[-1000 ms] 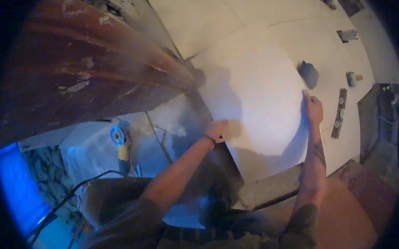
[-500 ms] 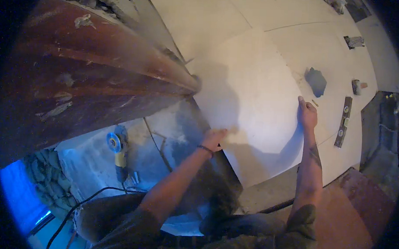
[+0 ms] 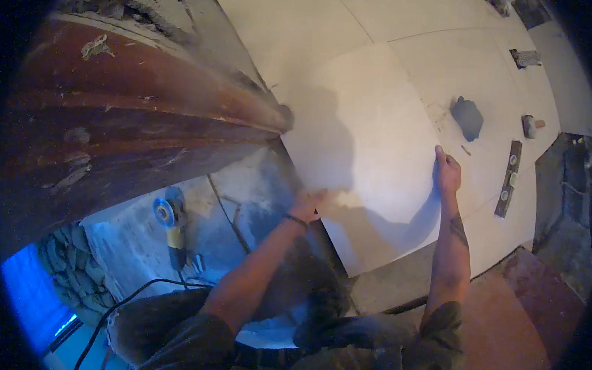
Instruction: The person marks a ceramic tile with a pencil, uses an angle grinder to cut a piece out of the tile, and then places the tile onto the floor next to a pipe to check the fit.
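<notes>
Dark cloth sleeves (image 3: 199, 341) nearest, then black cord (image 3: 156, 281) looped off to the left, toward a yellow-handled grinder (image 3: 175, 236) on a dusty slab (image 3: 128, 238). Ahead, hands well apart at opposite edges of a large pale tile (image 3: 382, 149): left hand (image 3: 305, 203) at the left edge, grip underneath impossible to tell; right hand (image 3: 448, 174) clamped on the right edge, thumb on top. Likeliest trouble, by judgement: a chipped edge against the end of the brown wooden panel (image 3: 149, 108), from a sideways push to the left; pinched fingers, from an uneven release; a rocking tile, from grit or the small yellowish scrap (image 3: 466, 150) caught beneath. Farther out to the right, a spirit level (image 3: 508, 179), a dark patch (image 3: 467, 119), hole or loose piece hard to say, and a short mallet (image 3: 530, 126).
</notes>
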